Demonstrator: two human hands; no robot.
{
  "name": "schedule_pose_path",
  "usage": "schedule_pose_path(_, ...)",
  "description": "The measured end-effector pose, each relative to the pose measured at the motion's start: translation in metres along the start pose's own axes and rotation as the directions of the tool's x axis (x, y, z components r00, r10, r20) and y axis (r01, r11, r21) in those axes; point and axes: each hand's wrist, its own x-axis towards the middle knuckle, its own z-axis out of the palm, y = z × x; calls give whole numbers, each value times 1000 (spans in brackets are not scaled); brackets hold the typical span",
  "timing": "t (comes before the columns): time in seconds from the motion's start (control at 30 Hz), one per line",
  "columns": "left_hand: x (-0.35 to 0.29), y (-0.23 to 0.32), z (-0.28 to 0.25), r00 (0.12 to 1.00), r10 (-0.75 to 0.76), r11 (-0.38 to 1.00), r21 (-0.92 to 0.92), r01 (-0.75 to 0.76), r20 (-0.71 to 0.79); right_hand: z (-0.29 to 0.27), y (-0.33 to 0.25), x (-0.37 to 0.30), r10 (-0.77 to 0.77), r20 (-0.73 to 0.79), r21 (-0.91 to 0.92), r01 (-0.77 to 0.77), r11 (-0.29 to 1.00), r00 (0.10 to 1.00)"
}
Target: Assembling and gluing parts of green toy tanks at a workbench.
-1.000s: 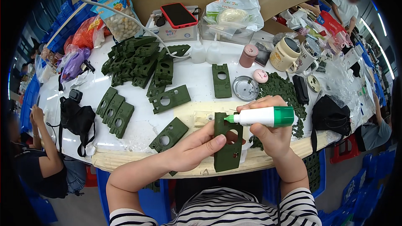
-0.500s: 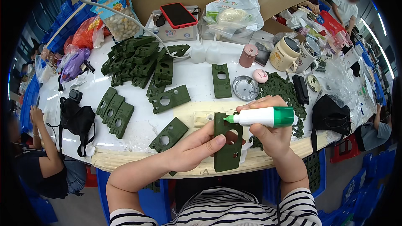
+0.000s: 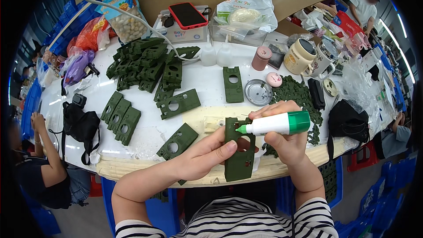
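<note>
My left hand (image 3: 211,152) is closed on a dark green plastic hull part (image 3: 238,167) with a round hole, held upright over the table's near edge. In my right hand (image 3: 286,143) lies a white glue bottle (image 3: 269,124) with a green base, tipped sideways. Its green nozzle points left and meets the upper part of the hull, or hovers just over it; I cannot tell which. A similar green hull part (image 3: 177,141) lies left of my left hand, and another (image 3: 233,85) lies farther back. The fingertips behind the held part are partly hidden.
A heap of green hull parts (image 3: 147,61) stands at the back left. Small green pieces (image 3: 295,101) are piled at the right, beside a round metal tin (image 3: 258,92). Mugs (image 3: 300,56), a red-edged phone (image 3: 188,16) and black bags (image 3: 348,121) surround the work area.
The glue bottle's nozzle has shifted very slightly down and to the right along the held hull part. My left hand and the part stay nearly still.
</note>
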Motion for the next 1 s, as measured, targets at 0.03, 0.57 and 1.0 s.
schedule_pose_path(0.03,0,0,0,1000,0,1000,-4,0,1,0,0,0,1,-3,1,-1,1000,1000)
schedule_pose_path(0.57,1,0,1,1000,13,1000,12,-13,-6,3,-5,-1,68,-19,25,-67,997,998)
schedule_pose_path(1.0,-1,3,1,1000,-23,998,-53,22,-21,4,-1,-1,37,-107,156,-20,987,994)
